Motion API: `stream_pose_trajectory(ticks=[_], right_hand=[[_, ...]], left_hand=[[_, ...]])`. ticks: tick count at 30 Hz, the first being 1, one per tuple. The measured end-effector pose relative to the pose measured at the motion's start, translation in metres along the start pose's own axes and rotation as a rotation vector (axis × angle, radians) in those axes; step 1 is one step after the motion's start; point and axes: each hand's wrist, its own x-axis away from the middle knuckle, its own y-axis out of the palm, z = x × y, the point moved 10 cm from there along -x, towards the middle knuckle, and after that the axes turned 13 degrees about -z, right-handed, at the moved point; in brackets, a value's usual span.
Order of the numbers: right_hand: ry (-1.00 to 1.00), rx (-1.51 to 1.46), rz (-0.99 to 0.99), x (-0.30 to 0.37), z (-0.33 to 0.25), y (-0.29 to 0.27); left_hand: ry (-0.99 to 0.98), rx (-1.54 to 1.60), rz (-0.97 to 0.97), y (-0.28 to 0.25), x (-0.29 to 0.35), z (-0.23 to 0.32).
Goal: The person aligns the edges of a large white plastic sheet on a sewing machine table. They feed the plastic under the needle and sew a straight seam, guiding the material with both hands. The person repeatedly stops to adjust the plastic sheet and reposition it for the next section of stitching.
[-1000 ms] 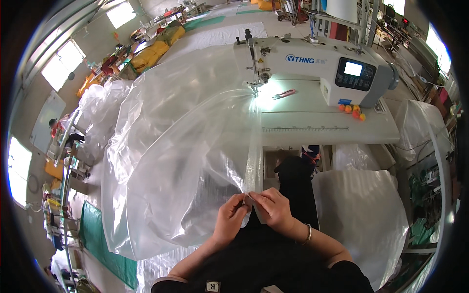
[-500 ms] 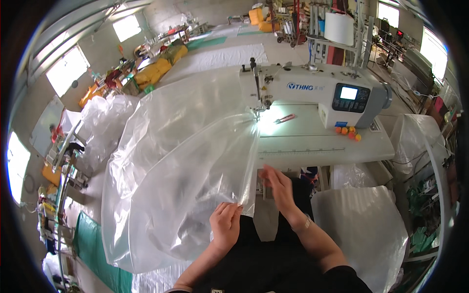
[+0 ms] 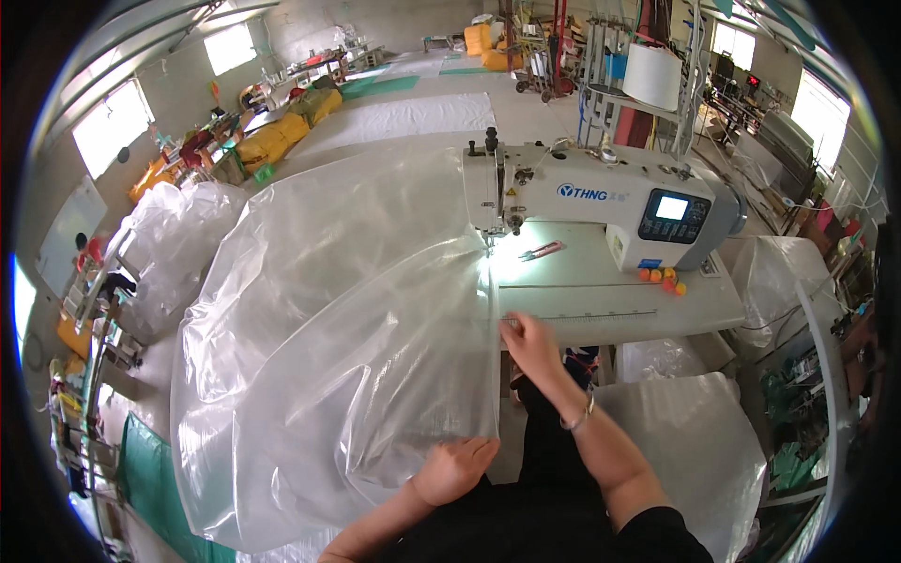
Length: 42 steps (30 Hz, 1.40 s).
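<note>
A large translucent plastic sheet (image 3: 310, 319) drapes over the left of the sewing machine (image 3: 582, 188) and hangs toward my lap. Its gathered right edge runs up under the needle area, where a bright lamp shines. Low on that edge, my left hand (image 3: 457, 472) is closed on the sheet, knuckles up. Farther up, by the table's front edge, my right hand (image 3: 533, 345) pinches the same edge between thumb and fingers. Small thread snips (image 3: 542, 251) with pinkish handles lie on the machine bed, right of the needle.
Several orange and yellow beads (image 3: 664, 280) sit below the machine's lit control panel (image 3: 673, 216). A white thread cone (image 3: 651, 77) stands behind. More folded plastic sheeting (image 3: 694, 450) lies at my right, and a green tarp (image 3: 160, 488) at the lower left.
My right hand, loose with fingers apart before, has closed at the sheet's edge. My left hand has moved down and right with the edge, which now hangs straighter. The view has shifted slightly.
</note>
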Motion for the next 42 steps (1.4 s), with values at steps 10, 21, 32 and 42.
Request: stream_pose_trajectory(ticks=[10,21,32,42], right_hand=[[0.017,0.650,-0.164,-0.008,-0.042,0.034],[0.065,0.645,-0.102,-0.076,-0.014,0.026],[-0.020,0.554,-0.038,-0.122,0.001,0.015],[-0.070,0.428,-0.110,0.018,-0.032,0.016]], left_hand=[[-0.052,0.056,-0.027,0.001,-0.004,-0.025],[-0.150,0.109,0.063,-0.006,-0.048,-0.093],[-0.238,0.256,0.119,0.000,-0.108,-0.124],[-0.231,0.136,0.100,-0.026,-0.129,-0.120]])
